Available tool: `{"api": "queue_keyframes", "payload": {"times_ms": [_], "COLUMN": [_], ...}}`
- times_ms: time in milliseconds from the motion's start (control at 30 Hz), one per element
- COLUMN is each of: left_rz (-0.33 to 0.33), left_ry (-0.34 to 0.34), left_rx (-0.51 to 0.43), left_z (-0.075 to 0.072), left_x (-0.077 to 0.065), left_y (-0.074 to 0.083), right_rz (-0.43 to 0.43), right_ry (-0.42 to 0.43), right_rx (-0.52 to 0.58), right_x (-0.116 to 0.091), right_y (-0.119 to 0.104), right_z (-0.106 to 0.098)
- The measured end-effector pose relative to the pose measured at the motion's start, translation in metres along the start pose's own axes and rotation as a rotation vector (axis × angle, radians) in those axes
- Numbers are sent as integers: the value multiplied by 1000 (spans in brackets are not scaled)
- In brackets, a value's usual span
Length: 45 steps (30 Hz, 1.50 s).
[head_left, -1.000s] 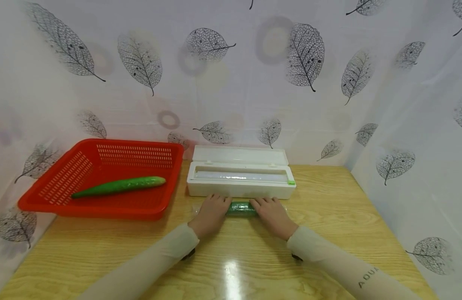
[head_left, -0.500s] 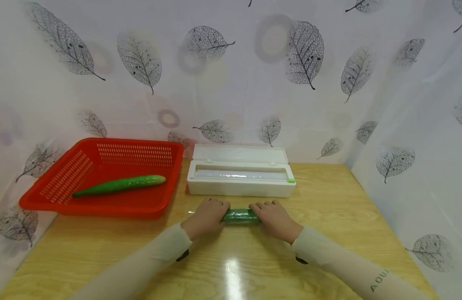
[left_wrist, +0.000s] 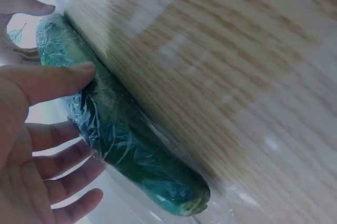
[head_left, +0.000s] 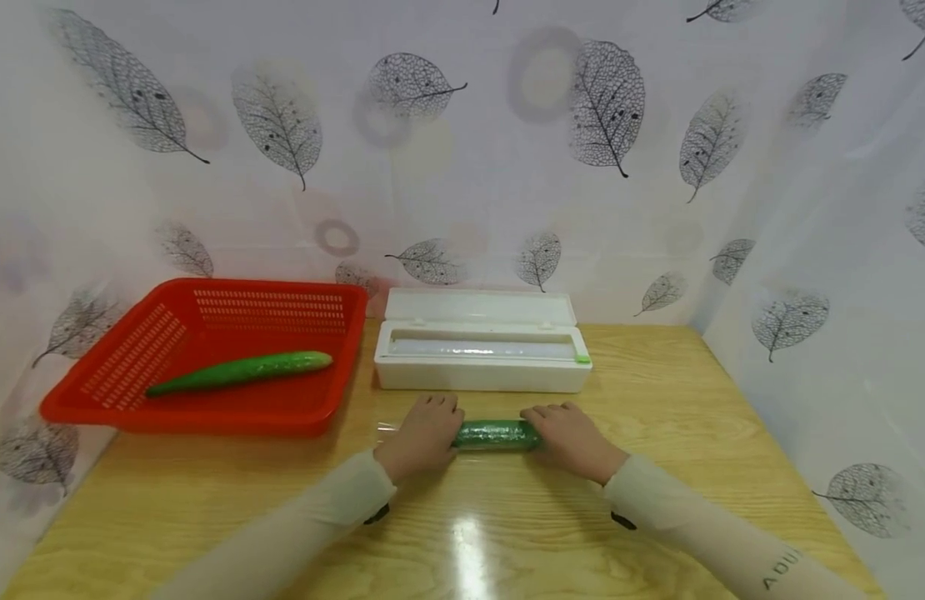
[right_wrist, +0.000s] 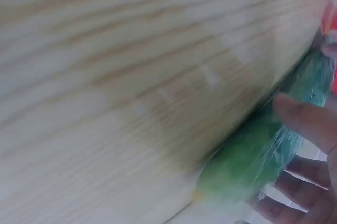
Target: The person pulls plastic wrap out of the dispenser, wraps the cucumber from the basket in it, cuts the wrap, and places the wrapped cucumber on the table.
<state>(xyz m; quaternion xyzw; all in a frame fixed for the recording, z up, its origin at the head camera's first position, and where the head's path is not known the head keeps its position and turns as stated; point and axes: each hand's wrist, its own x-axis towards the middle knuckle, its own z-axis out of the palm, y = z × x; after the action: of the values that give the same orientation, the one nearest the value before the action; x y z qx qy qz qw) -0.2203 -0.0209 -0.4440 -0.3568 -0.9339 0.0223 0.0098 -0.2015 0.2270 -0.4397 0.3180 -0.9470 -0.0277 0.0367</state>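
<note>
Grips the cucumber (head_left: 496, 434) with both hands, left hand (head_left: 421, 433) toward one end, right hand (head_left: 575, 440) toward the other, leaving the middle in view between them. Clamps it on the left between thumb and fingers, with the thumb laid across the near side and the fingers along the far side. Clamps it on the right the same way, with thumb and fingers on opposite sides. Holds it level and crosswise at the table (head_left: 657, 392), in front of the box (head_left: 483, 377), near but apart. Touching the wood or just clear of it: cannot tell. Wrapped in clear, wrinkled film (head_left: 387, 432), with a loose stretch past the left hand.

Behind, in the open box, a pale roll (head_left: 481, 348); at the back, a raised lid (head_left: 481, 307); at the right front corner, a green tab (head_left: 582, 359). To the left, a red basket (head_left: 207, 418), with a second cucumber (head_left: 241, 372) inside, slightly slanted, paler end toward the box. Farther back, a leaf-print curtain (head_left: 462, 183). Wears pale sleeves (head_left: 282, 533), with dark letters on the right one.
</note>
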Motion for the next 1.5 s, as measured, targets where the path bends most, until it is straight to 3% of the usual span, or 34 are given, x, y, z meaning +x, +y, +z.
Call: {"api": "queue_keyframes", "payload": {"times_ms": [333,600,700,833,1033,1367,1500], "left_rz": [-6,-29,-36,-37,-39,-34,-31], "left_ry": [16,-23,-37,-52,-58,-64,-52], "left_rx": [38,22,9,8,14,6,27], "left_z": [1,-4,-4,-4,-3,-5,-6], "left_x": [1,3,3,4,4,4,3], "left_y": [1,3,3,4,3,4,4], "right_rz": [96,116,120,134,138,107,104], "right_ry": [17,-60,-92,-165,-205,-134,-144], "right_rx": [116,247,248,236,323,241,208], "right_x": [-19,-17,-16,-15,-5,0,3], "right_y": [32,36,40,46,44,34,34], "right_z": [-11,-7,-8,-16,-31,-5,4]}}
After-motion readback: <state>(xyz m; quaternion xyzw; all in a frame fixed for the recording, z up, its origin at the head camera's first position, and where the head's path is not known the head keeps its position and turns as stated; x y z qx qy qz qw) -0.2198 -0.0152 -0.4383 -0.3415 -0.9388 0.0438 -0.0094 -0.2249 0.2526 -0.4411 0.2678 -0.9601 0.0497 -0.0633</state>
